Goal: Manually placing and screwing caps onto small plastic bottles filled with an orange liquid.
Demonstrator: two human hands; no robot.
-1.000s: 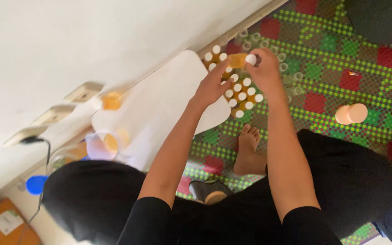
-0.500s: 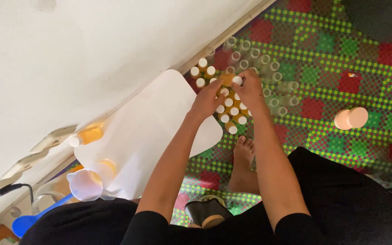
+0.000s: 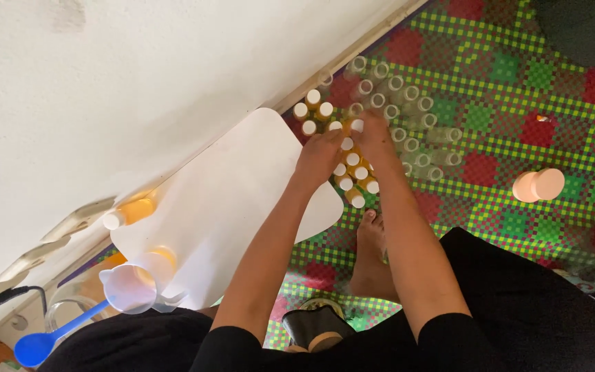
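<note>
Now both my hands have dropped onto the capped bottles (image 3: 352,169) at 12 o'clock: left hand (image 3: 318,155) curled over them, right hand (image 3: 374,134) pinching one white cap (image 3: 357,125), the empties (image 3: 414,124) just beyond at 1 o'clock.

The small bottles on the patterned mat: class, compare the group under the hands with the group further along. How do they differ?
The filled bottles hold orange-yellow liquid and wear white caps; the empty bottles are clear and uncapped. The filled bottles stand packed beside the white sheet, under the left hand and right hand; the empty bottles spread further out on the mat. Both look alike in size and shape.
</note>
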